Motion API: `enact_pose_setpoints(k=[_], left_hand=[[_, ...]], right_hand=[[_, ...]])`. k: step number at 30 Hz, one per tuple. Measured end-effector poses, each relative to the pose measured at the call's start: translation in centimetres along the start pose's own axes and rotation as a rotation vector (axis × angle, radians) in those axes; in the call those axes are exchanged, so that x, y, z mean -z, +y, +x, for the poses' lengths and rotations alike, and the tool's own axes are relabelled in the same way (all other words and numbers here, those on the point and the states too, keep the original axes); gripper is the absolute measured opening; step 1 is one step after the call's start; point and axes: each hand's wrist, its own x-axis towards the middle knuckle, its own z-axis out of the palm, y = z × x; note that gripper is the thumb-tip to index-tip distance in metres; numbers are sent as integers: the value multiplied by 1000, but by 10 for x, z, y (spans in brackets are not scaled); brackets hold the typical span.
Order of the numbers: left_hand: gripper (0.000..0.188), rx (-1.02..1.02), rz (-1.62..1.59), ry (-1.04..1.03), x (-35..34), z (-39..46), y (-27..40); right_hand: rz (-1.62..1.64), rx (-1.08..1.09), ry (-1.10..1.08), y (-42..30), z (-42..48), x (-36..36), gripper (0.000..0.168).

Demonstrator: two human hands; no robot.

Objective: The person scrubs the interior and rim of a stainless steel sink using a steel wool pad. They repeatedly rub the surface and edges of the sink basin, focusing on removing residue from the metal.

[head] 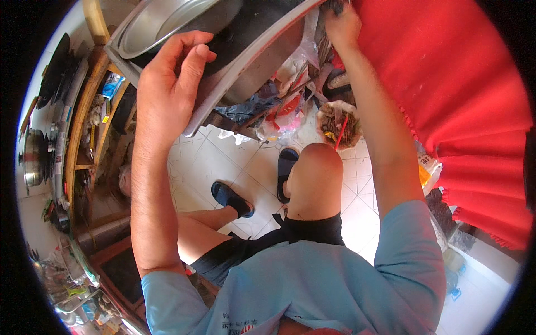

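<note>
My left hand is over the near edge of a metal sink, its fingers curled and apart, with nothing seen in them. Beyond its fingertips a round metal basin rests tilted at the sink's left side. Up at the top edge, my right hand reaches past the sink's right end, beside a red cloth. Its fingers are at a dark thing that is cut off by the picture's edge; whether they grip it cannot be told.
Under the sink lie plastic bags and sticks. A waste bin full of scraps and a red straw stands near my knee. Wooden shelves with small goods line the left, a metal pot beyond them. Below are floor tiles and my slippered feet.
</note>
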Motion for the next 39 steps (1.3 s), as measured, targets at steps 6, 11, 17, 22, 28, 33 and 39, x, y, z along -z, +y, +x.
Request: enact_pose_setpoints(k=[6, 11, 17, 22, 28, 33, 39], left_hand=[[33, 31, 18, -4, 2, 1, 1], [33, 37, 31, -11, 1, 0, 6], [33, 16, 13, -4, -1, 0, 3], [32, 3, -36, -3, 0, -3, -4], [32, 35, -7, -11, 6, -5, -6], [34, 4, -7, -5, -2, 0, -2], [34, 26, 13, -3, 4, -2, -4]], right_hand=[[126, 46, 1, 1, -19, -8, 37], [54, -124, -59, 34, -60, -28, 39], [113, -298, 45, 33, -62, -4, 42], [272, -394, -100, -13, -129, 27, 45], [88, -267, -675, -78, -118, -11, 48], [432, -15, -409, -36, -148, -111, 51], [277, -76, -511, -31, -137, -72, 50]])
